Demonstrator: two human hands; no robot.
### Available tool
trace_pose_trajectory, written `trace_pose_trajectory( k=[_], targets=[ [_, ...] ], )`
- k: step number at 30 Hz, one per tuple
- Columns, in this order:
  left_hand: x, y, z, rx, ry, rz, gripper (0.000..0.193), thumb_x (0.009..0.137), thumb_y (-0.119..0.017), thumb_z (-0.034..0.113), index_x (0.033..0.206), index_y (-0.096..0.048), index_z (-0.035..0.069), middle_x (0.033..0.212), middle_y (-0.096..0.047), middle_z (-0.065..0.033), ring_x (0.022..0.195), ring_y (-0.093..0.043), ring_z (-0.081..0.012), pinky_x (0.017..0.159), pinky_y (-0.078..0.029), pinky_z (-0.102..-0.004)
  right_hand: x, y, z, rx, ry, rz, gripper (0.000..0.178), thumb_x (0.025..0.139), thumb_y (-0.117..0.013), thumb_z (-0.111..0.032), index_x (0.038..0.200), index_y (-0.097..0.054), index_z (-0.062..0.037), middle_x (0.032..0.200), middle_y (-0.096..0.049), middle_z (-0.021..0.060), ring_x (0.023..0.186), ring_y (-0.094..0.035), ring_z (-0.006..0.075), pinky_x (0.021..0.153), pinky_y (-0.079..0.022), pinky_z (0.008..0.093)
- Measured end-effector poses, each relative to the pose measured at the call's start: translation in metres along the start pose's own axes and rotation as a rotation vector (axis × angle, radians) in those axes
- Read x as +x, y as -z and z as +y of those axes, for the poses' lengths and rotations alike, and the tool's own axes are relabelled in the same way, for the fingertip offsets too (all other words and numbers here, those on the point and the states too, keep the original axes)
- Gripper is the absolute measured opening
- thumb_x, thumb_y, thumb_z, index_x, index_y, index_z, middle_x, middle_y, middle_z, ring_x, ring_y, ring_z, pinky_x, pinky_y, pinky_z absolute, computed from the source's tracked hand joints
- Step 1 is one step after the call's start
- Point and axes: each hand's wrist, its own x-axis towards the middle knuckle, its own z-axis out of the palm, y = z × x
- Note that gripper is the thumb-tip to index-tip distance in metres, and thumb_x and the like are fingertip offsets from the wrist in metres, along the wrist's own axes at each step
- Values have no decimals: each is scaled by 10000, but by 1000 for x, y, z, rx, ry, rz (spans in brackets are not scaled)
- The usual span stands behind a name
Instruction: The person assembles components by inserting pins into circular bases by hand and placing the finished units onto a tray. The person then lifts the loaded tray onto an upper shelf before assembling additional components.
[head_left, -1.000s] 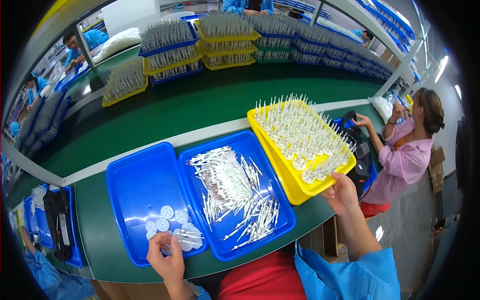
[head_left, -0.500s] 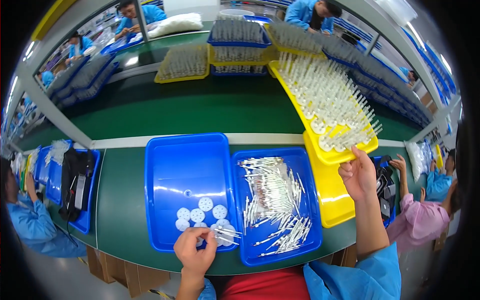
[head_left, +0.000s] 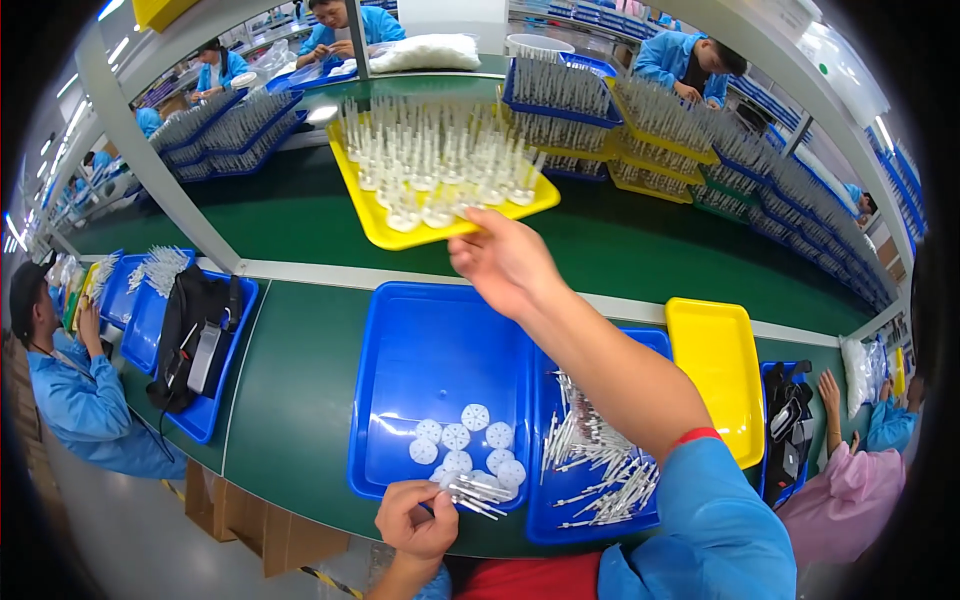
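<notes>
My right hand (head_left: 505, 262), its arm stretched forward across the bench, grips the near edge of a yellow tray (head_left: 400, 238). Upright clear-and-white stems on white round bases crowd this tray, which is held up over the green surface beyond the metal rail. Near the bench's front edge, my left hand (head_left: 418, 522) pinches several thin white sticks (head_left: 478, 497). They lie over the near edge of a blue tray (head_left: 440, 340), where white perforated discs (head_left: 456, 437) are scattered. A second blue tray (head_left: 650, 338) holds many loose sticks (head_left: 610, 485), partly hidden by my right arm.
Another yellow tray (head_left: 712, 370) lies right of the sticks. Stacked trays of stems (head_left: 560, 90) stand along the far side, below metal frame posts. At left, a blue tray carries a black bag (head_left: 190, 340). Co-workers (head_left: 75, 390) sit around the benches.
My right hand has carried the loaded yellow tray from the right to the left, uncovering the yellow tray beneath. My left hand keeps its sticks. The view has shifted left.
</notes>
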Motion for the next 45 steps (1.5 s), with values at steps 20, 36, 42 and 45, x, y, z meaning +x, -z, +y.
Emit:
trace_pose_trajectory(
  k=[20,36,42,45],
  targets=[
    [-1,11,1,-1,157,9,208,923,-893,75,1018,-716,22,908,-780,-144,772,-748,-232,715,-582,-317,353,3,-9,157,261,161,182,1197,-545,-117,1335,-595,-10,1131,-712,194,901,-735,309,732,-687,384],
    [14,9,3,49,80,6,238,842,-914,20,1018,-755,41,892,-807,-118,761,-786,-260,663,-620,-336,313,10,-4,-89,297,198,326,1123,-747,-134,1421,-616,-120,1167,-732,158,1014,-768,306,837,-745,425],
    [10,8,-7,-107,102,166,203,894,-862,-29,1051,-734,-31,918,-789,-170,777,-751,-257,700,-600,-337,142,-16,-6,-1006,222,-178,202,1105,-756,-162,1257,-754,-29,1068,-746,46,863,-690,134,747,-579,276],
    [16,18,7,-336,327,114,220,979,-792,-106,1157,-676,-46,1009,-768,-141,860,-753,-175,746,-608,-299,8,5,-23,-1252,584,-602,227,1020,-807,-103,1239,-767,-59,1025,-700,1,791,-600,77,710,-508,262]
  ],
)
